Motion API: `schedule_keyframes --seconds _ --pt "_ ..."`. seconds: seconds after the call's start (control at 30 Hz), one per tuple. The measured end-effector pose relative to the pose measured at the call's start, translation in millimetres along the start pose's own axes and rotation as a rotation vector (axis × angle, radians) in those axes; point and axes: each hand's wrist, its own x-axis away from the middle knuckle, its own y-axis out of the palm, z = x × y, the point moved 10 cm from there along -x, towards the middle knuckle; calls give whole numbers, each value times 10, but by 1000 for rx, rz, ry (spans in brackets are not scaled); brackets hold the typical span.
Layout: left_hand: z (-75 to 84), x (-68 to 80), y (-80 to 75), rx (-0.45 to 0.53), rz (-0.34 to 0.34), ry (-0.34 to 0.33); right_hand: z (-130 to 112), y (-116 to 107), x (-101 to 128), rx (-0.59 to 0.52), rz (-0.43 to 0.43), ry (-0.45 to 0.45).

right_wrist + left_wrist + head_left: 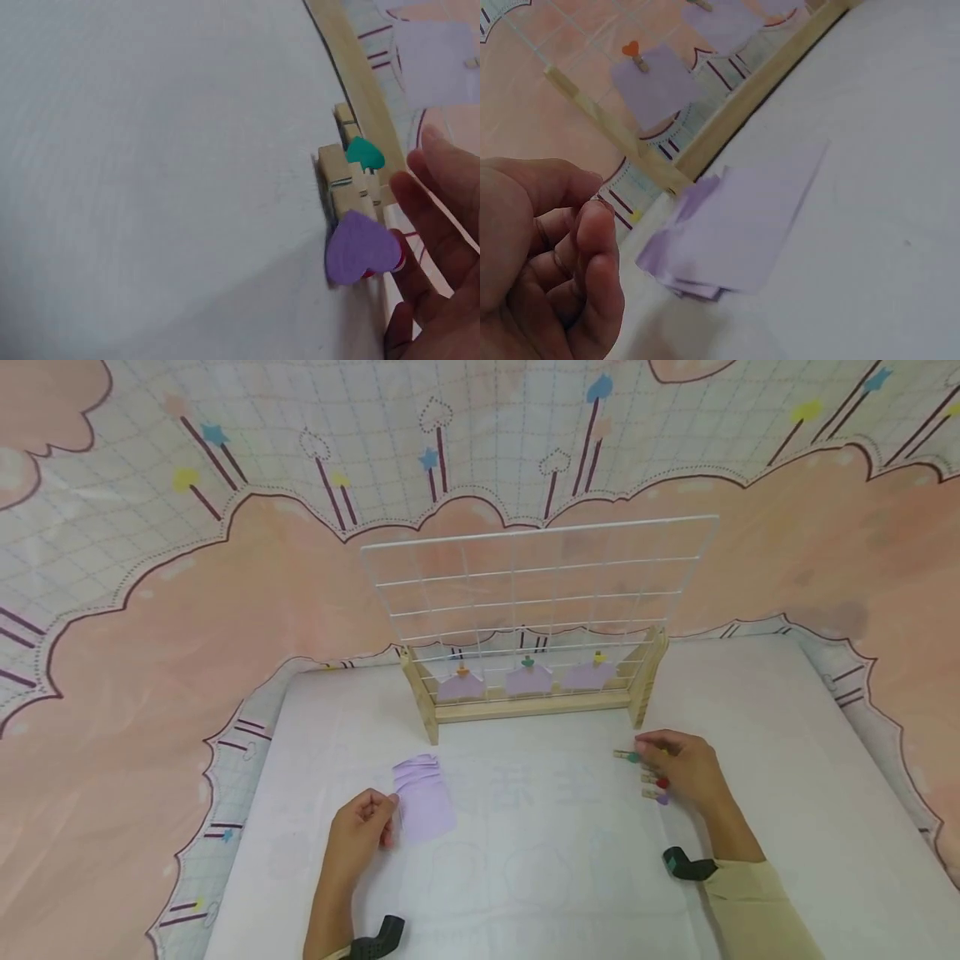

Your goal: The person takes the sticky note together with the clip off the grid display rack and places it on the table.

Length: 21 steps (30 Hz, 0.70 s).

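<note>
Lilac paper slips [423, 797] lie stacked before the wire grid rack [528, 610], our left hand [360, 835] loosely curled and empty beside them, our right hand [686, 768] fingering the wooden clothespins [645, 777]; pick-up stage, we judge, next needing one slip separated.

Even, soft, shadowless light is seen in the head view, with straight lines bowed at the edges. Both wrist views are dimmer; the left hand [540, 262] and purple heart clothespin [360, 244] are rendered blurred
</note>
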Motion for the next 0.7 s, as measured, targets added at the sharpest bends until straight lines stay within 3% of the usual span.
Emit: schedule_keyframes --seconds 0.13,0.23,0.47,0.57,0.7 --pt "276 -24 -13 22 4 48 -110 -70 -21 0 49 15" --pt "487 -60 19 39 -6 96 -272 -99 -49 3 92 -26" --pt "814 -266 267 84 -51 152 -877 -43 -144 15 167 -293" --pt "935 -358 402 119 -69 160 -1148 37 -188 -11 151 -380" --pt "1080 -447 572 156 -88 165 -1465 191 -258 -37 110 -432"
